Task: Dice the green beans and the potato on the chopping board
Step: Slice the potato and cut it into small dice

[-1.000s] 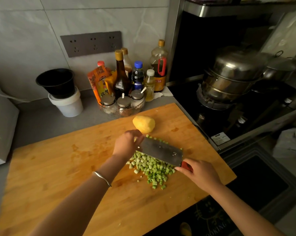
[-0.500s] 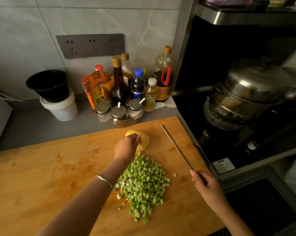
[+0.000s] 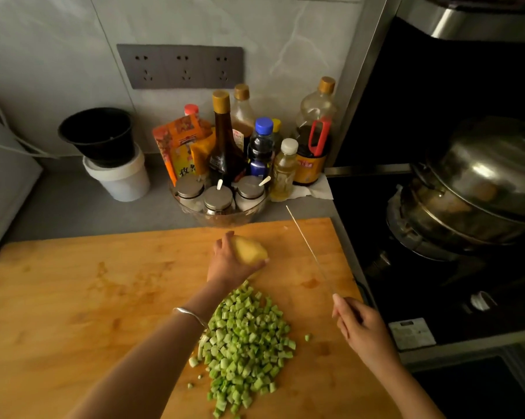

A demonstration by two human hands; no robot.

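The wooden chopping board [image 3: 73, 297] spreads under both forearms and reaches well out to the left of the left hand [image 3: 229, 261]. Beyond the right hand [image 3: 357, 325] and off to its right, a lidded steel pot [image 3: 478, 189] sits on the dark hob. The diced green beans [image 3: 246, 337] lie in a loose pile on the board between the two arms, just behind the left wrist on the person's side and to the left of the right hand, with a few stray bits scattered at the near-left edge of the pile. The left hand cups the peeled yellow potato [image 3: 250, 251] from its left side, fingers curled over the far end and thumb under the near end. Whether the potato rests on the wood or is held just clear of it is hard to judge from this angle. The right hand is closed round the handle of the knife [image 3: 309, 249], which shows edge-on as a thin line running away from the knuckles, passing to the right of the potato and apart from it. A cluster of sauce bottles [image 3: 225, 140] stands beyond the left hand, past the board's far edge. A thin silver bracelet [image 3: 188, 313] circles the left wrist.
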